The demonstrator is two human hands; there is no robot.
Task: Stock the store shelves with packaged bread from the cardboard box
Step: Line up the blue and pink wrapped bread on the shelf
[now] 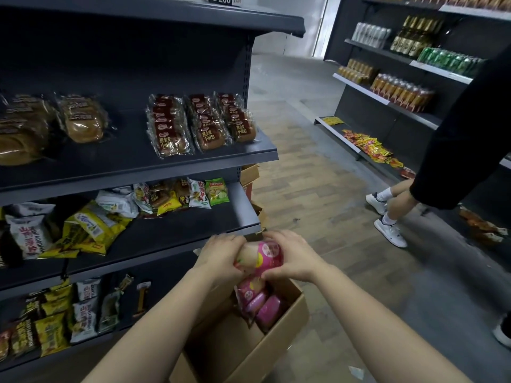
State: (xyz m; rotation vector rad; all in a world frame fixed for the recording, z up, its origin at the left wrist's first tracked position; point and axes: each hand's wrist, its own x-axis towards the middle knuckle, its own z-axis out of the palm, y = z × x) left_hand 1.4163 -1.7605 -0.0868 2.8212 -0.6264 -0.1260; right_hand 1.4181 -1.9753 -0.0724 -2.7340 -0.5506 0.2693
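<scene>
Both hands hold one pink-and-cream bread packet (262,254) above the open cardboard box (287,322) on the floor. My left hand (221,254) grips its left end and my right hand (293,255) grips its right side. More pink bread packets (261,302) lie stacked inside the box, just below the held one. The dark shelf unit (166,158) stands to the left; its upper shelf carries brown bread packs (203,123) and darker loaves (80,120), with bare room between them.
Snack bags (88,225) crowd the lower shelves on the left. Another cardboard box (250,178) stands behind the shelf end. A person in black (467,139) with white shoes (390,232) stands at the right by a drinks shelf (401,89). Wood-pattern floor runs down the aisle.
</scene>
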